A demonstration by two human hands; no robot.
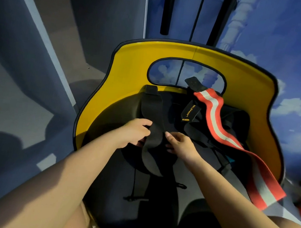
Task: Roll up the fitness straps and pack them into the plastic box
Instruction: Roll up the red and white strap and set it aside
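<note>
The job looks barely begun. On the dark seat of the chair (173, 50), with its yellow back, several straps lie loose and unrolled; none is seen as a finished roll. The black strap (154, 126) runs from its tab near the foot of the chair's back, down the middle of the seat, and bends towards the seat's front edge. The left hand (137, 131) holds it from its left side, fingers curled round the edge. The right hand (180, 144) meets it from the right, fingertips pinching or pressing the edge; which of the two is hard to tell. This seems to be the start of a first roll, or only a straightening of the strap.

To the right of the black strap a red strap (218, 128) with a pale stripe trails from the chair's back across the seat and hangs over the seat's right front edge. Between the two lies a lettered strap (189, 112), black with yellow writing, amid more dark webbing.

All rolling and all packing appear still to be done.

No plastic box can be made out. The dark straps merge with the dark seat, so their number and ends are unclear. Thin cords (133, 186) below the seat's front edge are dim, and a blurred red thing at the chair's far right is cut off.
</note>
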